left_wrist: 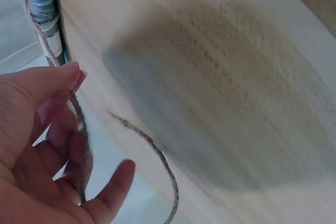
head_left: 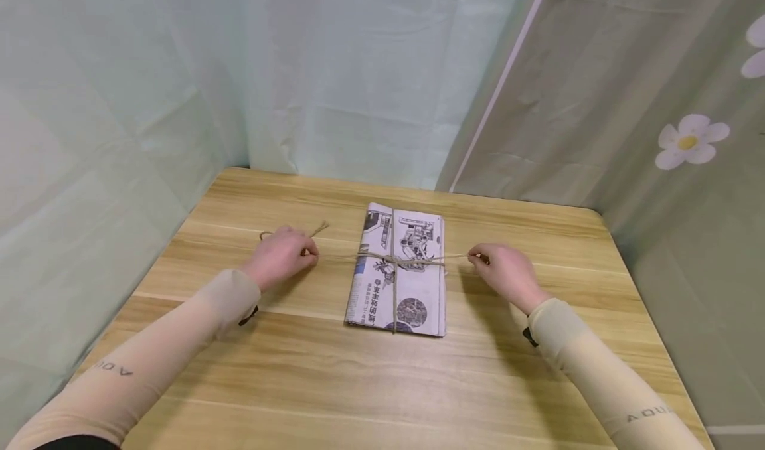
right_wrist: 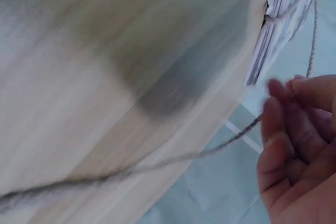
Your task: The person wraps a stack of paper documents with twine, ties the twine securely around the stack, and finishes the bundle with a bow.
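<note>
A folded stack of newspapers lies on the wooden table, with brown twine wrapped crosswise around it and crossing near its middle. To the left of the stack, my left hand pinches one end of the twine between thumb and fingertips, and a loose tail curls past the little finger in the left wrist view. On the other side my right hand pinches the opposite end, its spare length trailing behind the fingers in the right wrist view. Both strands stretch outward from the crossing, nearly straight.
The wood-grain table ends at a back edge against a pale hanging curtain. A grey-brown curtain with white flowers hangs on the right. Pale sleeves cover both forearms.
</note>
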Available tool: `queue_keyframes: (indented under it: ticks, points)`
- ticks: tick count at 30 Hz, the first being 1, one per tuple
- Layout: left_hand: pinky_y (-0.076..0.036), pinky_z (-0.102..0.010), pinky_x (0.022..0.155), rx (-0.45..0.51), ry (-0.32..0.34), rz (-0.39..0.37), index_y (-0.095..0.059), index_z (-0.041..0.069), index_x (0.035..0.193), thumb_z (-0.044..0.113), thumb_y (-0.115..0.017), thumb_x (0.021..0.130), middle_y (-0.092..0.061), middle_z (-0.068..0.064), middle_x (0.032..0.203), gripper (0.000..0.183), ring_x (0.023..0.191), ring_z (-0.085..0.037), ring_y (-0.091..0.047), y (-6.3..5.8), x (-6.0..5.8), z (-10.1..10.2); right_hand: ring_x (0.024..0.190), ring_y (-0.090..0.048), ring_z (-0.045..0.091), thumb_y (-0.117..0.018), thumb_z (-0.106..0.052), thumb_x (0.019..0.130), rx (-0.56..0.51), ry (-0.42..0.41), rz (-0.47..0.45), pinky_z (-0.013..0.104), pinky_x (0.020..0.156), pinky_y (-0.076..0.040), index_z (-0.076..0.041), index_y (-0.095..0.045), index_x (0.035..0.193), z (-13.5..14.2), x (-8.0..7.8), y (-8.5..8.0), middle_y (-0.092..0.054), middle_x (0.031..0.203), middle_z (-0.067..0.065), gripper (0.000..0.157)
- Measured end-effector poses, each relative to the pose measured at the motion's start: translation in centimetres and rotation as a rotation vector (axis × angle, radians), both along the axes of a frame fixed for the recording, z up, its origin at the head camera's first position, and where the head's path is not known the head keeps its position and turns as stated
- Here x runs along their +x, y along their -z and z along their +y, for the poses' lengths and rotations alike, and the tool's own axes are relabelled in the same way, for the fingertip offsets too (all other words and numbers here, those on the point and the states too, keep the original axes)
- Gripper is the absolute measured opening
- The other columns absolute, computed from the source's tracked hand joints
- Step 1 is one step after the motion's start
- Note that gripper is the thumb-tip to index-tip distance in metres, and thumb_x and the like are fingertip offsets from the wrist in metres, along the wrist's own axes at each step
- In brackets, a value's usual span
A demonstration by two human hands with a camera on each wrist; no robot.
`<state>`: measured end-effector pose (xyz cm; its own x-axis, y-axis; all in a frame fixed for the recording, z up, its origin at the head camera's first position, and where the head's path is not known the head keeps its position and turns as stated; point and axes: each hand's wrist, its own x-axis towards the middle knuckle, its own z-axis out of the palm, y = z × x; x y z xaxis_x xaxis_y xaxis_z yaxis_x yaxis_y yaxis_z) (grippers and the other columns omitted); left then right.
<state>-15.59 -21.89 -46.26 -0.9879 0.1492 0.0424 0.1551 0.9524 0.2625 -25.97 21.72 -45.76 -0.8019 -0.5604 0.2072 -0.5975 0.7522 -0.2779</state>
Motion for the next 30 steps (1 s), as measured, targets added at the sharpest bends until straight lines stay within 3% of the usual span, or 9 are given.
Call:
queue_keyframes:
  ticks: [8,11,16,22,25,30]
  points:
    - [-0.048,-0.042,0.075,-0.014,-0.029,0.028,-0.078,0.016,0.1,0.024,-0.073,0.091,-0.073,0.0,0.1,0.013,0.094,-0.025,-0.052,-0.1,0.4,0.1,0.088,-0.07,0.022,-0.072,-0.024,0.092,-0.061,-0.042,0.159,0.044,0.063,-0.056,-0.019,-0.078,0.107,0.5,1.0,-0.2,-0.074,0.106,0.0,0.017]
    - [-0.048,-0.041,0.074,-0.028,-0.033,0.036,-0.078,0.017,0.101,0.024,-0.073,0.091,-0.074,0.001,0.099,0.013,0.091,-0.024,-0.053,-0.1,0.5,0.2,0.084,-0.07,0.021,-0.073,-0.025,0.091,0.002,-0.039,0.102,0.043,0.062,-0.055,-0.019,-0.078,0.104,0.7,1.4,0.4,-0.075,0.101,-0.001,0.016]
    - [-0.052,-0.047,0.085,-0.04,-0.04,-0.013,-0.078,0.018,0.103,0.024,-0.071,0.092,-0.073,-0.001,0.106,0.014,0.102,-0.026,-0.063,-0.2,0.4,0.5,0.085,-0.07,0.021,-0.072,-0.027,0.091,0.109,-0.036,-0.056,0.043,0.07,-0.056,-0.022,-0.078,0.097,0.8,1.8,1.6,-0.074,0.095,-0.003,0.01]
    - [-0.053,-0.05,0.086,-0.028,-0.047,-0.055,-0.077,0.017,0.105,0.023,-0.069,0.094,-0.073,-0.004,0.11,0.015,0.103,-0.028,-0.066,-0.3,0.1,0.8,0.083,-0.068,0.019,-0.073,-0.029,0.089,0.111,-0.03,-0.087,0.043,0.07,-0.055,-0.024,-0.077,0.094,0.9,2.0,2.0,-0.073,0.091,-0.006,0.007]
    - [-0.051,-0.05,0.092,0.08,-0.066,-0.08,-0.075,0.011,0.109,0.021,-0.067,0.095,-0.071,-0.008,0.114,0.019,0.106,-0.03,-0.064,-0.3,-0.1,1.0,0.081,-0.067,0.018,-0.073,-0.031,0.089,0.121,-0.029,-0.11,0.042,0.069,-0.054,-0.025,-0.076,0.094,0.9,2.1,1.9,-0.073,0.089,-0.006,0.009]
    - [-0.052,-0.046,0.092,0.408,-0.14,-0.168,-0.066,0.004,0.125,0.024,-0.064,0.097,-0.066,-0.014,0.122,0.035,0.107,-0.029,-0.062,-0.6,-0.7,1.4,0.079,-0.065,0.016,-0.072,-0.036,0.089,0.128,-0.025,-0.143,0.041,0.067,-0.053,-0.025,-0.075,0.093,1.1,2.2,1.8,-0.071,0.086,-0.008,0.012]
